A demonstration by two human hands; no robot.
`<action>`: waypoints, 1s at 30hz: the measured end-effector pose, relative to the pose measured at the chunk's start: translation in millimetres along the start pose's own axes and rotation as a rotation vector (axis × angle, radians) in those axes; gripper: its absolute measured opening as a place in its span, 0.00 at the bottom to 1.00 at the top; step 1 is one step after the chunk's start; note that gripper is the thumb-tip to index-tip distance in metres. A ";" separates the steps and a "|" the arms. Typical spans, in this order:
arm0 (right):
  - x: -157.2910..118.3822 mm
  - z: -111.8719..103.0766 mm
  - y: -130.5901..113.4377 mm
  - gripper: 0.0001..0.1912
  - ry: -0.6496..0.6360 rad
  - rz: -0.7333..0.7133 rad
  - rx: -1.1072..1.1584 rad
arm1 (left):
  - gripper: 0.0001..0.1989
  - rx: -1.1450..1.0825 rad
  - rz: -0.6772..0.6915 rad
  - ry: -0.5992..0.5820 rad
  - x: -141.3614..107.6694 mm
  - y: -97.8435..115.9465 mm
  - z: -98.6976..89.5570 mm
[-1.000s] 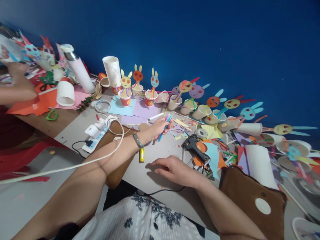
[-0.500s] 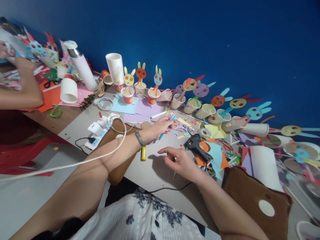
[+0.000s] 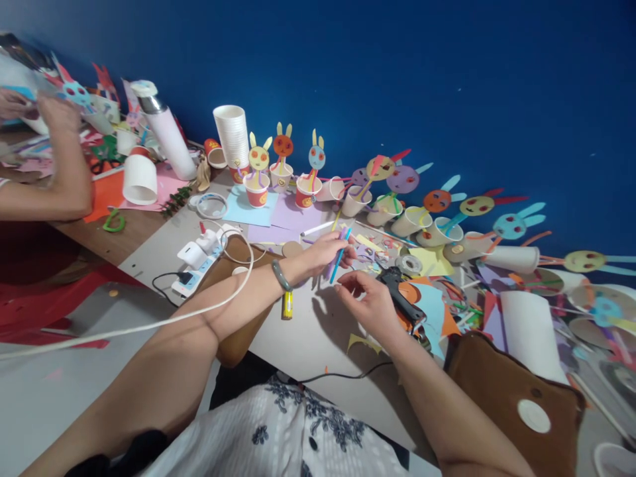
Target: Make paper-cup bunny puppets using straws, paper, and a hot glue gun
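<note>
My left hand [image 3: 330, 254] is closed on a few thin strips, among them a blue strip [image 3: 340, 257] and a purple one beside it, held slanting over the middle of the table. Just to the right and nearer to me, my right hand [image 3: 366, 303] hovers with its fingers curved and apart, holding nothing. Its fingertips are close to the lower ends of the strips but not on them. A yellow glue stick or battery [image 3: 287, 305] lies below my left wrist. The black glue gun [image 3: 405, 298] rests partly behind my right hand.
Paper cups with rabbit faces [image 3: 257, 192] line the blue wall. A power strip [image 3: 199, 268] with a white cable is at the left, a brown pouch [image 3: 511, 391] at the right. Another person's arm [image 3: 64, 159] is at the far left.
My left hand has turned the strips, so they show more fully. My right hand has moved up and to the right, with its fingers more bent. The other person's hands have shifted.
</note>
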State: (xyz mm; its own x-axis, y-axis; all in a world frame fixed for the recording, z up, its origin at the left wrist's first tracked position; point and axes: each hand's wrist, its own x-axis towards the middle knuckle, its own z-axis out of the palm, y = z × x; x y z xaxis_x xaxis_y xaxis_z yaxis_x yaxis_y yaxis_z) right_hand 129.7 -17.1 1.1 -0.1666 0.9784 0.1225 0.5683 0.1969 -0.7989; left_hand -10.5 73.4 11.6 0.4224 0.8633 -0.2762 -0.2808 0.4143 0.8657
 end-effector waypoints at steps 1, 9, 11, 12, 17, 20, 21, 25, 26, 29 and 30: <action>2.8 -0.4 4.0 0.10 0.037 0.023 -0.012 | 0.06 -0.021 0.012 -0.020 0.7 -1.0 -0.5; 14.4 1.2 16.4 0.25 -0.006 0.244 0.375 | 0.10 -0.045 0.066 -0.272 1.5 -7.8 -5.0; 14.6 2.3 17.9 0.26 -0.040 0.268 0.450 | 0.11 -0.031 0.084 -0.311 2.0 -10.1 -6.2; 14.5 2.7 18.8 0.26 -0.041 0.279 0.478 | 0.11 -0.026 0.090 -0.329 2.0 -11.3 -6.9; 13.8 4.3 17.9 0.25 -0.078 0.326 0.564 | 0.16 0.071 0.098 -0.412 -3.0 -12.4 -10.3; 13.2 4.6 14.0 0.25 -0.100 0.341 0.594 | 0.19 0.149 0.083 -0.422 -8.0 -7.2 -9.8; 13.0 4.7 13.1 0.25 -0.100 0.347 0.603 | 0.19 0.165 0.081 -0.415 -9.2 -5.1 -9.2; 12.2 6.4 14.3 0.26 -0.083 0.365 0.630 | 0.16 0.215 0.059 -0.394 -9.8 -0.2 -6.9; 12.1 6.9 15.2 0.26 -0.078 0.363 0.627 | 0.16 0.233 0.044 -0.395 -9.4 -0.1 -6.7; 12.1 7.4 16.3 0.26 -0.084 0.352 0.599 | 0.15 0.284 0.002 -0.385 -9.4 -0.3 -6.6; 12.1 7.2 16.0 0.26 -0.087 0.355 0.598 | 0.16 0.287 0.000 -0.375 -10.2 0.2 -6.7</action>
State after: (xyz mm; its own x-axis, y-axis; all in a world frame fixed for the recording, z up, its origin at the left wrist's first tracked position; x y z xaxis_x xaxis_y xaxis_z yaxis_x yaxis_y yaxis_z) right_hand 131.0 -2.6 -14.4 -0.1311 0.9635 -0.2332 0.0639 -0.2266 -0.9719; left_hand -20.6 66.6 11.8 0.7195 0.6776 -0.1522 -0.0534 0.2724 0.9607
